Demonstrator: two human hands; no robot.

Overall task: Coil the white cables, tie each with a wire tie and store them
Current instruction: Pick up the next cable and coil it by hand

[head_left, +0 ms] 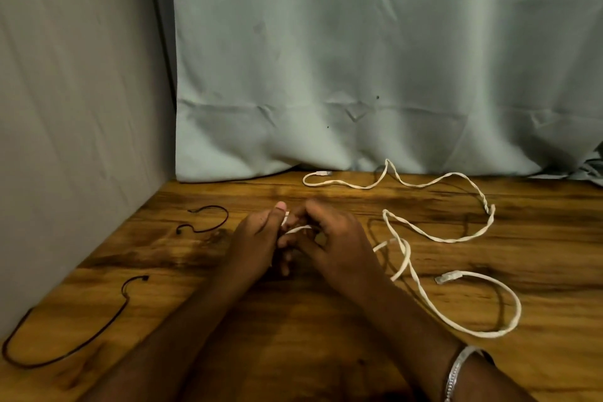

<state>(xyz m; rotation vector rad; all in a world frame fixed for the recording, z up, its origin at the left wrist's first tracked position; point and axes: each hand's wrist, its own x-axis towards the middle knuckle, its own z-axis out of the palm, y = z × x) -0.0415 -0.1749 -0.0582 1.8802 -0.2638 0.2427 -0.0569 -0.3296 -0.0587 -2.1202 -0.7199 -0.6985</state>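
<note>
Both forearms reach in from the bottom edge and meet at the middle of the wooden table (293, 320), hands close together and just above its surface. The left hand (257, 238) has its thumb raised and its fingers curled, pinching the end of a white cable (408, 258) against the thumb. The right hand (332, 238) faces it with fingers bent inward round the same short piece of cable, its knuckles turned up; a silver bracelet (458, 369) sits on that wrist. From the hands the cable trails off to the right in loose loops across the table, ending in a clear plug (445, 278). A second white cable (440, 186) lies uncoiled further back, near the grey-green curtain (359, 59). Two black wire ties lie to the left, one (205, 220) near the hands, the other (65, 330) nearer the front left corner. No writing or label can be read anywhere
</note>
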